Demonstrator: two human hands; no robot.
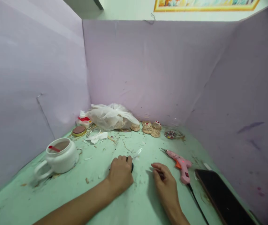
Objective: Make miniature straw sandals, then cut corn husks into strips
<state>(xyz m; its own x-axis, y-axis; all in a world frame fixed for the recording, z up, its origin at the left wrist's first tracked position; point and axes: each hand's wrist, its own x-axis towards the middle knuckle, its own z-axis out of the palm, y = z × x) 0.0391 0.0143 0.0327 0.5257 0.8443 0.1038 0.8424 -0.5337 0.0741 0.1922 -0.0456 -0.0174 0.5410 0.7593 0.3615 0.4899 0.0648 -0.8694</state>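
Left edge of the mint-green tabletop [18,200]: white round-bellied pot with a loop handle [59,158], a red stick standing in it, crumbs around its base. Behind it, toward the far left corner, lie a round gold-rimmed lid with a brown top [79,130] and a scrap of white paper [98,137]. A crumpled white plastic bag [111,117] sits against the lilac cardboard screen [148,68].

Left hand [121,175]: knuckles up near the tabletop's middle, fingers curled down and closed over a small dark round object [132,167]. Only the object's edge shows at the fingertips, so I cannot name it. A small clear sliver [138,153] lies just beyond it.

At the far edge, right of the bag, I see a cluster of straw-coloured woven discs [150,128], then a small beaded ring [171,134].

Right hand [165,184]: palm down, fingers bent inward and resting on the surface. There is a dark patch under the fingers, and I cannot tell whether it grips anything.

Just beside it is a pink hot-glue gun [180,163], lying on its side with the nozzle toward the far edge and a black cord [196,200] trailing to the near edge. At the right edge lies a dark flat slab with a brown rim [220,197].

My read: the dark piece is being pinned in place and the gun lies idle. Any reach for the gun calls for clearing the cord and avoiding the nozzle.
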